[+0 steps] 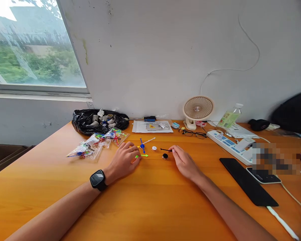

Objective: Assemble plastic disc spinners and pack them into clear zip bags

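My right hand (pixel 184 160) pinches one end of a thin black plastic arrow-shaped piece (pixel 165 150), which points left just above the table. Below it lies a round black piece (pixel 165 156), and a round white piece (pixel 154 148) sits a little to the left. My left hand (pixel 126 159), with a black watch on its wrist, rests palm down with bent, parted fingers. Its fingertips are beside or on a bright green arrow piece (pixel 144 155). Just beyond are a blue arrow piece with a round middle (pixel 142 146) and a white arrow piece (pixel 150 140). Part of the green piece is hidden.
Clear bags of coloured parts (pixel 86 149) and a black plastic bag (pixel 77 122) lie at back left. Behind my hands are a white packet (pixel 137 127), glasses (pixel 200 135) and a fan (pixel 198 108). A power strip (pixel 230 145) and black phone-like slab (pixel 248 182) lie right.
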A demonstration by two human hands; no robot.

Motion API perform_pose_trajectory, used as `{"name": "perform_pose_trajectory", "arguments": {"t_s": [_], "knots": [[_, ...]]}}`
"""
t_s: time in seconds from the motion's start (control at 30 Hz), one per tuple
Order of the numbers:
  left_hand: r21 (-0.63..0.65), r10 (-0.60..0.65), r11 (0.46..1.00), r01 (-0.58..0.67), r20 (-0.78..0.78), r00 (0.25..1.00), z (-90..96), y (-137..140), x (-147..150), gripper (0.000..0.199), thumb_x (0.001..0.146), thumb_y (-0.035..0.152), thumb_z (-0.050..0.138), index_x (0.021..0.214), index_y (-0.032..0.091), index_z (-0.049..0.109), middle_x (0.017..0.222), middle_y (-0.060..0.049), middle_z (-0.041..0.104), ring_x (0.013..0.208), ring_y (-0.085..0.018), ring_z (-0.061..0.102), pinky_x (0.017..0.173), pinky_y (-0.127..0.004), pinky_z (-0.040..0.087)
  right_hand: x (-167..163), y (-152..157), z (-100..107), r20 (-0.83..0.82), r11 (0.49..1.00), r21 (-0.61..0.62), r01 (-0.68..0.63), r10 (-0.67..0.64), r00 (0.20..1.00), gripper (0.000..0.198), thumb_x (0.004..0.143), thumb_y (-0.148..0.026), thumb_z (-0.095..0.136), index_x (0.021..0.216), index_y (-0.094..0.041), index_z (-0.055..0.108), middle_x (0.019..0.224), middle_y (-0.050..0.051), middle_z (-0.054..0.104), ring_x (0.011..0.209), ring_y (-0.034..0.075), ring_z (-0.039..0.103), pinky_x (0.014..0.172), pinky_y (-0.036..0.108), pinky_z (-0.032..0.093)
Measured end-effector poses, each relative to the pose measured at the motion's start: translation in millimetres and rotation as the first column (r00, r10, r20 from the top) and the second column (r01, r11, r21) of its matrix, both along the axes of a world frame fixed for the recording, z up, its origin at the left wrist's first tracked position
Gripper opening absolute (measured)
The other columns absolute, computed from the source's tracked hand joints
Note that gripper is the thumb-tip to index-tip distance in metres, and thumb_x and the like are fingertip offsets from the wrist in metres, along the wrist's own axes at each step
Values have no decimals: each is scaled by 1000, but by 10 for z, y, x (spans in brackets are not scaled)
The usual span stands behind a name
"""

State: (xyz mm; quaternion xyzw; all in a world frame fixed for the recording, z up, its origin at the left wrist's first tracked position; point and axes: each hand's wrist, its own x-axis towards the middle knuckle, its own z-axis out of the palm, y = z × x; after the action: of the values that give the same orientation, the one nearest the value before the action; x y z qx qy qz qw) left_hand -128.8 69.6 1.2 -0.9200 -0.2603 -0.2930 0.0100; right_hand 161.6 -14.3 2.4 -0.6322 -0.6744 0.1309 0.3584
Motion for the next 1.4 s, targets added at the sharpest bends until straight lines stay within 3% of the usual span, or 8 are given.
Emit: {"name": "perform_pose_trajectory", "arguments": {"t_s": [0.27, 0.47, 0.63, 0.87, 0.97, 1.13, 1.27, 1.4], "knots": [[56, 110, 992, -111, 15, 994, -41, 95, -35, 12, 100, 20, 60, 99, 21, 72, 91, -5, 72, 89, -25, 61, 80, -39, 47, -23, -8, -25, 43, 995, -97, -4, 8, 999, 22, 102, -38, 50, 97, -23, 65, 100, 6, 72, 92, 24, 67, 79, 34, 46], [-147, -11, 989, 19, 59, 998, -15, -127, 61, 14, 100, 28, 60, 106, 22, 71, 93, -5, 75, 84, -20, 69, 73, -33, 50, -169, -86, -21, 42, 989, -85, -121, 125, 991, 15, 99, -33, 59, 105, -23, 69, 105, 6, 71, 96, 24, 67, 85, 36, 48], [-293, -105, 949, 114, 45, 993, -30, -245, 125, 36, 96, 40, 66, 129, 24, 64, 108, -5, 77, 94, -22, 73, 82, -35, 55, -281, -195, 50, -100, 940, -137, -312, 300, 949, 20, 106, -36, 51, 121, -26, 60, 115, 6, 67, 104, 22, 64, 93, 35, 47], [-397, -123, 907, 142, 71, 990, -40, -294, 153, 37, 97, 40, 65, 131, 27, 59, 123, -6, 73, 97, -21, 72, 84, -34, 56, -334, -192, 67, -220, 972, -73, -221, 201, 955, 23, 111, -43, 40, 100, -24, 48, 86, -2, 51, 75, 17, 47, 72, 30, 40], [-442, -81, 888, 127, 122, 989, -63, -320, 181, 35, 98, 42, 64, 128, 25, 57, 111, -5, 72, 89, -19, 70, 80, -33, 55, -364, -158, 12, -301, 960, -88, -267, 230, 926, 27, 109, -46, 45, 99, -23, 53, 85, -2, 52, 77, 16, 47, 72, 29, 39], [-419, -14, 898, 132, 273, 962, -131, -287, 210, 14, 100, 34, 62, 102, 22, 55, 93, -2, 69, 81, -16, 66, 75, -30, 52, -423, -104, -89, -440, 935, -156, -317, 221, 870, 36, 103, -52, 55, 92, -19, 63, 81, 0, 57, 74, 16, 50, 67, 28, 38], [-425, -117, 877, 224, 263, 958, -127, -264, 201, 16, 103, 27, 58, 118, 24, 62, 103, -3, 73, 91, -17, 69, 83, -29, 53, -449, -72, -88, -529, 920, -203, -336, 186, 828, 36, 97, -52, 64, 92, -17, 69, 83, 2, 64, 71, 15, 54, 65, 27, 40], [-428, -189, 866, 259, 200, 962, -99, -266, 189, 20, 106, 27, 52, 114, 24, 70, 100, -6, 72, 87, -18, 68, 80, -29, 54, -444, -60, -94, -554, 937, -234, -258, 89, 828, 34, 90, -53, 69, 94, -19, 67, 83, 0, 64, 54, 9, 43, 49, 24, 30]]}}
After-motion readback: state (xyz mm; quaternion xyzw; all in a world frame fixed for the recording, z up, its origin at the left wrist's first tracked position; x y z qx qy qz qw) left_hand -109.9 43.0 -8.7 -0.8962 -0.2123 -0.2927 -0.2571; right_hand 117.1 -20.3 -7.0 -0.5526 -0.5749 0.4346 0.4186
